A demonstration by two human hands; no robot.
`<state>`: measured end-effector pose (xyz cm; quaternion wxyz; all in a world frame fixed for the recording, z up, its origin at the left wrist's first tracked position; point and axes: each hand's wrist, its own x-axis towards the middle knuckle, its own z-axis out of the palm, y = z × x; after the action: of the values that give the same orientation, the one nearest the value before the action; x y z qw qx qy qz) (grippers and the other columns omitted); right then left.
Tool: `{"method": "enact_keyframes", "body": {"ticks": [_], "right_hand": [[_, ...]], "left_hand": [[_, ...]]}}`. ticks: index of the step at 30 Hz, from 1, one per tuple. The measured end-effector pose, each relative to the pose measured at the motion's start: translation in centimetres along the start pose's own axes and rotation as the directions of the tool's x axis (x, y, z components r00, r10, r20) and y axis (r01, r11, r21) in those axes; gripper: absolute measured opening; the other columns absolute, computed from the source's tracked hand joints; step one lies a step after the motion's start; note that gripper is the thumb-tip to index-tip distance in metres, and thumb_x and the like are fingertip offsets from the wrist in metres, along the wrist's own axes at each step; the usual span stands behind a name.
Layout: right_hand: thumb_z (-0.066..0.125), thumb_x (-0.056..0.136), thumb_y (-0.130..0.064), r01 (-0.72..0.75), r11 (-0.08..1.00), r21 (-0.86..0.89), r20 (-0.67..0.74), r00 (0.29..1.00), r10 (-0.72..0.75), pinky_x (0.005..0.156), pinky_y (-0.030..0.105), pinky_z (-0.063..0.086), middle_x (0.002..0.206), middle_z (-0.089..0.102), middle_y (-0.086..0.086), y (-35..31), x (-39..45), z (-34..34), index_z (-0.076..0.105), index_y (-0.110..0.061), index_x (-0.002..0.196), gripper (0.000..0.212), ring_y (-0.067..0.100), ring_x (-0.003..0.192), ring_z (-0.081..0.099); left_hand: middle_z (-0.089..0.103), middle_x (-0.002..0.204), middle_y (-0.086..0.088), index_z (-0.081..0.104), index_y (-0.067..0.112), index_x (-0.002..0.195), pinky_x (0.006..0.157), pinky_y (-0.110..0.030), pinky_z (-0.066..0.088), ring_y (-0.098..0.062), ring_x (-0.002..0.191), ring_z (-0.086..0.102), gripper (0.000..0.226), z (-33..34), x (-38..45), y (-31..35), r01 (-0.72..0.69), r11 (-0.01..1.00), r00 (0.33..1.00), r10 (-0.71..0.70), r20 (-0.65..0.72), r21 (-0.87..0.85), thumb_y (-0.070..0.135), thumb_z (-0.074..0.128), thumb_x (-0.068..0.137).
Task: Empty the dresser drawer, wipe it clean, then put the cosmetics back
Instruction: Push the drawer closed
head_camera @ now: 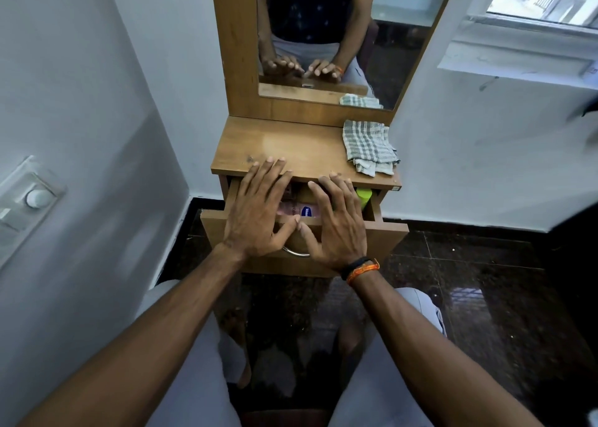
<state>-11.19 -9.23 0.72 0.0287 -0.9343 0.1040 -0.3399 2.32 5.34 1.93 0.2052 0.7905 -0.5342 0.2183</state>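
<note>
Drawer (382, 232): boxy brown wood-grain laminate

Two hands: left (255, 211), right (336, 223). One drawer (385, 232), one handle (296, 252). One cloth (369, 147). One mirror (401, 38). Drawer items visible: two, a jar (305, 212) and a green bottle (364, 197).

The dresser (291, 148) and its drawer (385, 239) look like wood-grain laminate, smooth with a soft sheen, and the drawer handle (296, 252) is shiny curved metal. A checked cloth (369, 147) of coarse woven fabric lies crumpled on top. The floor (485, 284) is dark speckled stone, polished to a gloss, and the walls (97, 87) are matt paint.
</note>
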Motion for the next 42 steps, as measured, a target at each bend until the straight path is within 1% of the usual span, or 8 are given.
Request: {"method": "enact_keyframes", "body": {"ticks": [3,6,12,15,21,27,31,42], "right_hand": [[0.061,0.085,-0.053,0.036,0.998,-0.042,0.058,0.998,-0.034,0.121,0.054,0.022,0.156,0.038,0.015,0.8,0.9,0.2,0.043,-0.007,0.149,0.081,0.032,0.151,0.024],[0.059,0.087,-0.053,0.040,0.996,-0.081,0.107,0.994,-0.032,0.122,0.053,0.021,0.159,0.034,0.015,1.3,1.8,0.5,0.038,-0.005,0.151,0.084,0.031,0.152,0.023],[0.054,0.092,-0.055,0.025,0.991,-0.131,0.198,0.980,0.001,0.123,0.053,0.019,0.160,0.033,0.017,1.8,3.2,0.9,0.036,-0.002,0.152,0.082,0.030,0.153,0.022],[0.057,0.091,-0.054,-0.014,0.993,-0.118,0.183,0.982,0.035,0.124,0.052,0.019,0.158,0.036,0.017,1.9,3.6,1.1,0.038,-0.002,0.151,0.081,0.031,0.152,0.025],[0.063,0.087,-0.053,-0.096,0.989,-0.109,0.137,0.984,0.110,0.122,0.052,0.023,0.153,0.043,0.017,1.9,4.8,1.3,0.045,-0.003,0.146,0.080,0.032,0.149,0.031],[0.068,0.087,-0.048,-0.144,0.984,-0.104,0.139,0.978,0.157,0.121,0.052,0.026,0.151,0.047,0.018,2.0,5.4,1.8,0.058,-0.008,0.136,0.064,0.034,0.147,0.034],[0.072,0.085,-0.044,-0.175,0.980,-0.096,0.111,0.976,0.185,0.120,0.048,0.030,0.145,0.055,0.015,1.9,5.5,2.0,0.060,-0.009,0.135,0.062,0.031,0.142,0.044],[0.077,0.083,-0.026,-0.246,0.969,-0.031,0.092,0.964,0.248,0.118,0.048,0.033,0.141,0.059,0.014,1.2,5.9,1.7,0.063,-0.008,0.132,0.054,0.031,0.137,0.050]], "left_hand": [[0.016,0.166,-0.011,0.027,0.007,0.155,0.124,-0.052,0.012,-0.025,0.154,0.008,0.092,0.3,0.7,-1.4,-0.042,0.998,0.999,0.043,0.024,-0.041,0.048,0.061,0.080],[0.020,0.165,-0.011,0.028,0.006,0.154,0.123,-0.052,0.012,-0.024,0.154,0.011,0.090,0.5,1.2,-2.8,-0.054,0.998,0.997,0.056,0.056,-0.035,0.045,0.062,0.081],[0.030,0.161,-0.012,0.033,0.006,0.153,0.125,-0.047,0.008,-0.025,0.152,0.019,0.077,1.0,1.3,-3.8,-0.015,0.998,0.993,0.009,0.121,0.053,0.050,0.048,0.091],[0.031,0.161,-0.013,0.035,0.005,0.152,0.125,-0.049,0.011,-0.026,0.152,0.021,0.072,1.2,1.4,-3.7,0.002,0.997,0.990,-0.013,0.138,0.080,0.047,0.046,0.094],[0.031,0.160,-0.015,0.035,0.004,0.151,0.124,-0.050,0.014,-0.029,0.151,0.023,0.069,1.5,1.6,-3.1,0.073,0.992,0.989,-0.085,0.122,0.099,0.036,0.058,0.095],[0.032,0.159,-0.015,0.035,0.006,0.151,0.125,-0.046,0.012,-0.030,0.150,0.025,0.072,1.5,3.1,-3.0,0.141,0.986,0.980,-0.151,0.129,0.087,0.035,0.064,0.092],[0.038,0.157,-0.011,0.040,0.011,0.149,0.124,-0.044,0.015,-0.028,0.148,0.029,0.066,1.8,3.5,-3.1,0.164,0.984,0.975,-0.173,0.137,0.074,0.033,0.065,0.093],[0.049,0.150,-0.007,0.051,0.017,0.144,0.118,-0.044,0.021,-0.028,0.142,0.039,0.055,2.5,3.6,-2.2,0.271,0.962,0.962,-0.272,0.024,0.022,0.026,0.066,0.091]]}}
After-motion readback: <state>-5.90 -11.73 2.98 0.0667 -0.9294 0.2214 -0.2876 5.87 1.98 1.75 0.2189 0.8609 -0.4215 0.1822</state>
